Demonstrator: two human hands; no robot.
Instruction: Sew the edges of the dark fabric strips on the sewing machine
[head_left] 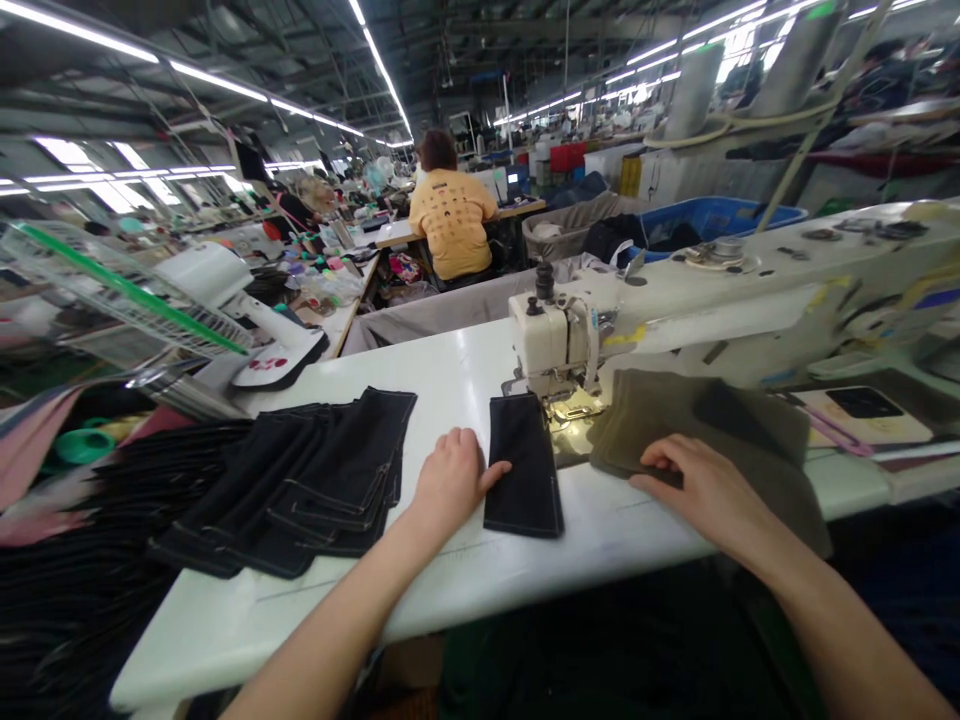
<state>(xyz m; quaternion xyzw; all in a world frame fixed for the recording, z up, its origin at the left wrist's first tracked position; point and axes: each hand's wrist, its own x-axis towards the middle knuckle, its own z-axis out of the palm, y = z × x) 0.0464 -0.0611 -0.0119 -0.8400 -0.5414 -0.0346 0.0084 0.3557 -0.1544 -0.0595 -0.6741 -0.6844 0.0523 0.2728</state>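
A black fabric panel with pale stitching along its lower and right edges lies at the sewing machine's needle area. My left hand rests on the table at the panel's left side. Its thumb reaches across onto the panel, while the other fingers bend down on the tabletop, not around the cloth. Over a stack of olive-brown fabric pieces to the right is my right hand. A gap shows between its thumb and curved forefinger, with nothing visible in it; its other fingertips are hidden.
Overlapping black stitched panels lie on the left of the white table. Beyond them is a large dark cloth pile. A white fan-like device stands behind. A phone and pink-handled tool lie right. A person sits ahead.
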